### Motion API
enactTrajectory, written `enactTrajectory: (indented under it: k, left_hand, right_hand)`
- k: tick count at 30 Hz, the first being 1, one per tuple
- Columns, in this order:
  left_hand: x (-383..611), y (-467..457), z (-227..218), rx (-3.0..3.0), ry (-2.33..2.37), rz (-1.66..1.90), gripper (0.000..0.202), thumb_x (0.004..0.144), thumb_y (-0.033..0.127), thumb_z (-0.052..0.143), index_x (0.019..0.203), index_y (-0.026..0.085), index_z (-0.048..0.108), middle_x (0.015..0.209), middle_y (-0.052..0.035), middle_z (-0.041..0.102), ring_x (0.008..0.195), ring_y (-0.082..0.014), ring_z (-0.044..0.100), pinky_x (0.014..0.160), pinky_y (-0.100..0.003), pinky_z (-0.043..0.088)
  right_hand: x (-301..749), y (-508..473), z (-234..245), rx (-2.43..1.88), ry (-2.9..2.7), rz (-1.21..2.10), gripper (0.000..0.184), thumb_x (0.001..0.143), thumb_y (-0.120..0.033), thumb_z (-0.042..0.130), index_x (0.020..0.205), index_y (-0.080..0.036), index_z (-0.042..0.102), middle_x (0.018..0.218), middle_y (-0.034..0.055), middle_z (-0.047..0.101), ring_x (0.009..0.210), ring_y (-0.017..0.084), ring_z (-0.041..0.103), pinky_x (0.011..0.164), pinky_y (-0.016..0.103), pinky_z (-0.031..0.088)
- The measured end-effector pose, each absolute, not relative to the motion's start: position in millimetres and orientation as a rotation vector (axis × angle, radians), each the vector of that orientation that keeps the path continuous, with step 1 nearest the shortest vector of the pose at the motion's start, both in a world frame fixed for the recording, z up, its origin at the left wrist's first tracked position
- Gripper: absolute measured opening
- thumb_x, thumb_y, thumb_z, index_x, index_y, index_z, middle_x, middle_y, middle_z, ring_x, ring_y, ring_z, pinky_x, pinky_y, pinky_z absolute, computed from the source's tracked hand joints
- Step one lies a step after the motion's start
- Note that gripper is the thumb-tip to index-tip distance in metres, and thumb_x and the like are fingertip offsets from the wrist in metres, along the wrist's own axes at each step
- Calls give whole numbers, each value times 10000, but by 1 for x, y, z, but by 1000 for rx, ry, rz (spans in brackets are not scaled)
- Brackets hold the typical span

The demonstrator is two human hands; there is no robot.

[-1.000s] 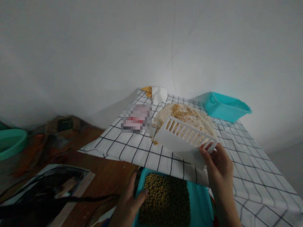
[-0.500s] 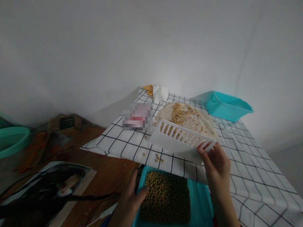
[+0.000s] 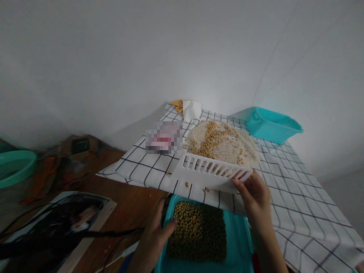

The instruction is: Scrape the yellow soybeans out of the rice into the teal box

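Note:
My right hand (image 3: 257,199) grips the right end of a white slotted plastic basket (image 3: 201,177), thumb in front and fingers behind. The basket is tilted at the near edge of a pale, rounded, grainy-looking layer (image 3: 231,148); I cannot tell if that is loose grain or a mat. Yellow beans (image 3: 212,138) lie scattered over it, like soybeans. Below the table edge is a teal tray (image 3: 239,242) holding a layer of yellow beans (image 3: 187,222), shaded on the right. My left hand (image 3: 155,233) clasps its left rim, thumb over the inside.
A checked cloth (image 3: 287,189) covers the table, with a few stray beans near its front edge. Behind stand a teal bin (image 3: 273,125) and a white cloth (image 3: 192,110). A blurred pink package (image 3: 164,137) lies left. Cables cross a framed picture (image 3: 82,220) at lower left.
The slotted basket, in my right hand, has come nearer to me and slightly left, showing more beans on the pale layer. My left hand stays on the tray.

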State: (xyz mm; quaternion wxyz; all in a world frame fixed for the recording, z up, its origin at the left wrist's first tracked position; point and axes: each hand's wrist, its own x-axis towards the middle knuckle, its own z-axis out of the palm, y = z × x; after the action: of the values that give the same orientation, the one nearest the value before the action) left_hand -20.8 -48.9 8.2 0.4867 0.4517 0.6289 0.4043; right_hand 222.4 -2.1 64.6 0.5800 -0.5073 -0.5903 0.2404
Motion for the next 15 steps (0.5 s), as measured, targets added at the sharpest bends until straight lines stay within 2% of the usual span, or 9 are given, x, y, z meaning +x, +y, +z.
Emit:
enactTrajectory:
  k: [5, 10, 15]
  left_hand:
    - [-21, -49, 4, 1029, 1584, 954, 688, 780, 435, 557, 1414, 174, 504, 1444, -94, 568, 1402, -303, 449, 1203, -421, 318]
    - [-22, -50, -11, 1027, 1566, 906, 778, 787, 453, 529, 1476, 113, 403, 1554, -131, 422, 1476, -286, 324, 1241, -420, 215]
    - [-21, -49, -10, 989, 1595, 937, 751, 806, 438, 528, 1465, 95, 418, 1528, -155, 454, 1463, -318, 343, 1238, -464, 218]
  right_hand:
    - [226, -5, 67, -1187, -1404, 568, 69, 871, -291, 693, 926, -251, 699, 833, -4, 685, 767, 144, 627, 663, 245, 480]
    - [240, -18, 71, -1231, -1380, 601, 72, 837, -295, 714, 875, -234, 709, 780, 0, 679, 730, 150, 630, 649, 252, 501]
    - [250, -24, 73, -1229, -1272, 628, 116, 812, -292, 738, 906, -231, 710, 840, 22, 729, 788, 177, 679, 713, 287, 534]
